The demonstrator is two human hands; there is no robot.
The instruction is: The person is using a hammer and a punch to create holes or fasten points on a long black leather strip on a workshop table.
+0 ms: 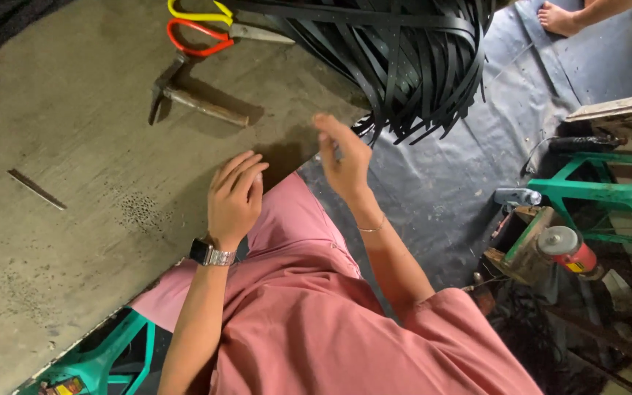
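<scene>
Nearest the camera it's all pink fabric [309, 307], soft and wrinkly, over the person's lap and knee. Green plastic stool frames sit at the near left [122, 351] and off to the right [608, 194], with a red-and-silver can [568, 249] lying in the clutter near the right one.

A bit further out, the left hand [234, 199], with a metal-band watch [212, 254] on the wrist, rests flat where the knee meets the worn grey board [74, 146]. Its fingers are relaxed and spread, holding nothing. The right hand [344, 159] is raised just past the board's edge, fingers pinched together on something small and greyish. I can't tell what it is, too blurry. A thin bracelet [371, 228] is on that wrist.

The bundle of flat black strips [404, 58], glossy and curved like a half-woven basket, sits just beyond the right fingertips, close but not clearly touching.

Far on the board lie a rusty hammer [195, 99] and two pairs of scissors, one with red handles [197, 38] and one with yellow [202, 13]. They're well apart from the left hand. The board's left side is mostly bare apart from a thin strip [36, 189]. Dark tarp [440, 183] covers the floor on the right, and someone else's bare foot [559, 18] shows at the far right.
</scene>
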